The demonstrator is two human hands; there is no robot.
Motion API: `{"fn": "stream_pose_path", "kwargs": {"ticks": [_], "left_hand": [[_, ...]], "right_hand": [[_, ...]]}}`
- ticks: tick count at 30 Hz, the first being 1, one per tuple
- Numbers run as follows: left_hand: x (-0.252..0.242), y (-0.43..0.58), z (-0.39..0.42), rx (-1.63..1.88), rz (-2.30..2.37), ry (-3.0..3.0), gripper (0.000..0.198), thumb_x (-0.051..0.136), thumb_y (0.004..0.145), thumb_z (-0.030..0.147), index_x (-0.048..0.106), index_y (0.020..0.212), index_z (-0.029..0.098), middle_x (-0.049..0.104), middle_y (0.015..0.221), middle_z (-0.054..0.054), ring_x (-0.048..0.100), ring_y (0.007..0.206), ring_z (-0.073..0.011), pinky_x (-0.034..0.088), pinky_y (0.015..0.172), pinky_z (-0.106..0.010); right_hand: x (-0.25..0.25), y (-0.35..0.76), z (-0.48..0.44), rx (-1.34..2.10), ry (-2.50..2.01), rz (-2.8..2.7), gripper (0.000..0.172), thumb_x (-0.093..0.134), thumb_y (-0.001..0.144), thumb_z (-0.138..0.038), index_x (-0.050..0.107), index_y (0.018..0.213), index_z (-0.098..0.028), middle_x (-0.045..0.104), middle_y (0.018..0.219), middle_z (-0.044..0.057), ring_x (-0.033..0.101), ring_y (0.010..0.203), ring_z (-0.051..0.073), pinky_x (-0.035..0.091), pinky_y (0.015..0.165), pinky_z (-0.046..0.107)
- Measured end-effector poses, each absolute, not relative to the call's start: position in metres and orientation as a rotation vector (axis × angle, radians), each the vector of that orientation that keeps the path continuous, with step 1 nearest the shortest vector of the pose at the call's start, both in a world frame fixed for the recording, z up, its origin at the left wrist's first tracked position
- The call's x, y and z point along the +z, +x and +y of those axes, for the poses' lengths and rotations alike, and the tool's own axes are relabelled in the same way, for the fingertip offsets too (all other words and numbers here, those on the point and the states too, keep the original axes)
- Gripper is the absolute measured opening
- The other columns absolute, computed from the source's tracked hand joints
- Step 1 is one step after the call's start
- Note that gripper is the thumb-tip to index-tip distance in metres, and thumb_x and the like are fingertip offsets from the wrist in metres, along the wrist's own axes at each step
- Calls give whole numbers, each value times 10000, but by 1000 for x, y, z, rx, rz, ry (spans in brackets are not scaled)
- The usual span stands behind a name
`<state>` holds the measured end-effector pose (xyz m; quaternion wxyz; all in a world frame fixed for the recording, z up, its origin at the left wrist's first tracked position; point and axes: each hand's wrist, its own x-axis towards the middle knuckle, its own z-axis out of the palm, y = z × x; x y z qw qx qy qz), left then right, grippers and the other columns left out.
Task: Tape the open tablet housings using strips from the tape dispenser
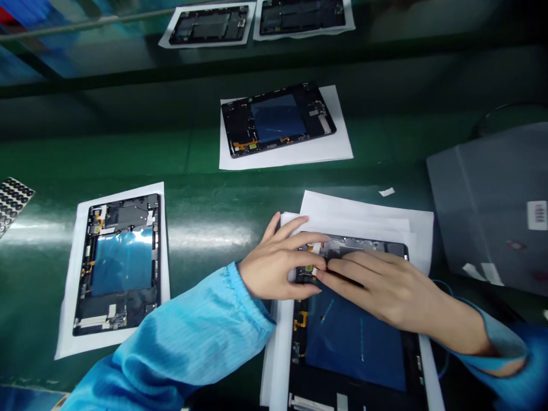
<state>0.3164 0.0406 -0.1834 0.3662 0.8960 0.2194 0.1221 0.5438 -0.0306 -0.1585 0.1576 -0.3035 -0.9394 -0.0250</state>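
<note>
An opened tablet chassis [351, 337] with a blue battery film lies on white paper sheets [368, 211] in front of me. Both hands rest on its upper part. My left hand [278, 262] lies with fingers stretched across the top left corner, steadying the frame. My right hand [377, 282] reaches in from the right, its fingertips pressed together on a small part or flex cable near the orange connector at the top edge. What they pinch is too small to name. Both arms wear light blue sleeves.
A second opened tablet [120, 262] lies on paper at left, a third [278, 120] farther back, two more [209, 24] at the far edge. A sheet of black round pads [11, 200] sits far left. Grey bags [492, 200] lie at right on the green surface.
</note>
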Motion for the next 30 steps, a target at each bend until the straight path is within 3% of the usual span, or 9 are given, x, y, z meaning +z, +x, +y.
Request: {"fn": "stream_pose_path", "kwargs": {"ticks": [9, 15, 19, 21, 25, 30], "left_hand": [[-180, 316, 41, 294, 569, 2301, 292, 783, 761, 329, 690, 1029, 261, 561, 1390, -33, 248, 1463, -340, -11, 1173, -672], [-182, 311, 33, 417, 588, 2496, 290, 713, 832, 445, 700, 1043, 246, 558, 1404, -38, 294, 1442, -349, 29, 1192, -654], [-181, 304, 24, 650, 475, 2776, 243, 571, 954, 414, 704, 1001, 216, 693, 1194, -21, 535, 1262, -241, 208, 1221, -491], [-179, 303, 22, 644, 423, 2857, 217, 559, 969, 366, 700, 1001, 204, 713, 1135, -7, 588, 1185, -213, 321, 1177, -422], [-174, 305, 21, 590, 409, 2917, 176, 578, 960, 324, 693, 1006, 198, 703, 1153, -13, 600, 1174, -230, 425, 1094, -421], [-179, 303, 22, 576, 416, 2893, 164, 576, 958, 309, 684, 1018, 200, 693, 1172, -15, 581, 1209, -233, 447, 1079, -418]], "right_hand": [[-163, 545, -26, 93, -893, -2692, 329, 316, 977, -95, 595, 1146, -142, 679, 990, 67, 592, 864, 195, 471, 670, 350], [-154, 546, -17, 7, -809, -2741, 325, 336, 963, -78, 616, 1113, -146, 694, 978, 55, 605, 827, 168, 496, 647, 321], [-154, 547, -18, -63, -769, -2711, 297, 364, 944, -52, 625, 1066, -124, 693, 961, 58, 611, 812, 164, 500, 661, 317], [-156, 547, -19, -99, -732, -2745, 283, 392, 925, -37, 627, 1068, -102, 691, 961, 64, 614, 806, 167, 502, 671, 320], [-156, 544, -19, -121, -778, -2819, 267, 442, 903, -55, 645, 1070, -98, 690, 978, 79, 615, 848, 192, 517, 726, 353], [-147, 540, -45, -90, -1036, -2714, 404, 378, 884, -21, 655, 1139, -167, 688, 1131, 64, 592, 1035, 233, 514, 861, 411]]}}
